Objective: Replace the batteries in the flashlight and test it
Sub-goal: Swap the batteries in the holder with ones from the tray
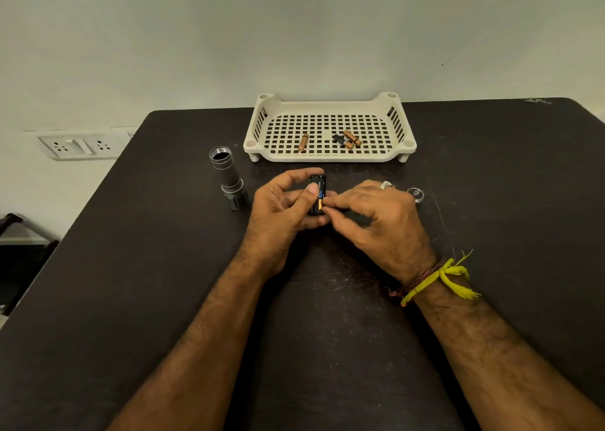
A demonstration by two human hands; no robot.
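Both hands meet at frame centre: left hand (pixel 288 208) grips the battery holder (pixel 318 195) upright, right hand (pixel 370 214) fingertips pinch a battery (pixel 320 201) lying along it.

At the centre of the frame the left hand (pixel 281 206) grips a black battery holder (pixel 318 195), thumb laid across its front and fingers curled over its top. A battery (pixel 320 198) with an orange end sits in the holder, and the right hand (pixel 370 214) pinches at that orange end with its fingertips. Left of the hands, the grey flashlight body (pixel 227 177) stands on the dark bench (pixel 131 267), its open threaded end up. At the right, just beyond the right hand, lies the tail cap (pixel 415 194). In the upper middle a cream perforated tray (pixel 330 154) holds three loose batteries (pixel 347 140).
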